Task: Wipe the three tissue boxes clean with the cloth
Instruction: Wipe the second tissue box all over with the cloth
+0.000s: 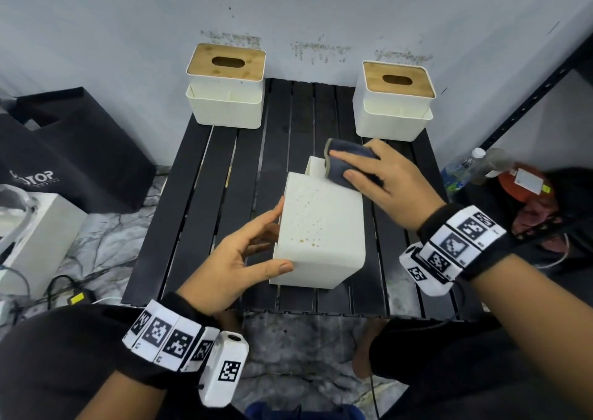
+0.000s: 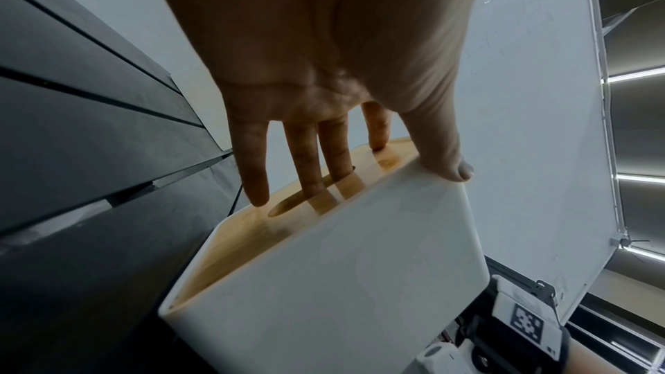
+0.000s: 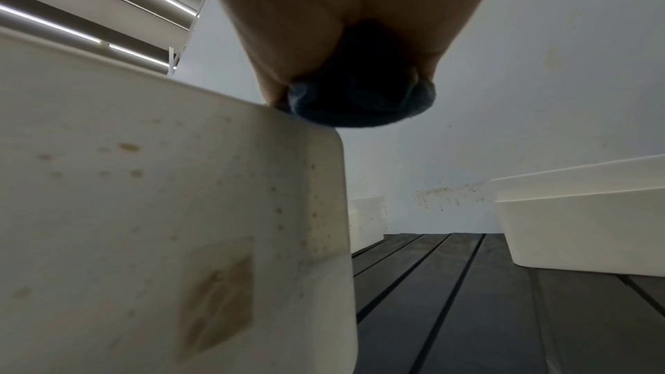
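A white tissue box (image 1: 321,227) lies on its side in the middle of the black slatted table (image 1: 199,201), a brown-speckled face turned up and its wooden lid (image 2: 252,232) facing left. My left hand (image 1: 276,237) grips it, thumb (image 2: 450,164) on the near upper edge and fingers (image 2: 306,158) against the lid, two reaching into the slot. My right hand (image 1: 343,164) holds a folded dark blue cloth (image 1: 349,150) and presses it on the box's far right corner (image 3: 316,135). Two more tissue boxes stand upright at the back left (image 1: 226,99) and back right (image 1: 394,108).
The table backs onto a stained grey wall (image 1: 321,47). A black bag (image 1: 73,156) and a white box (image 1: 38,233) sit on the floor to the left. Bottles (image 1: 475,166) and a dark shelf upright (image 1: 539,92) are on the right. Cables lie at the lower left.
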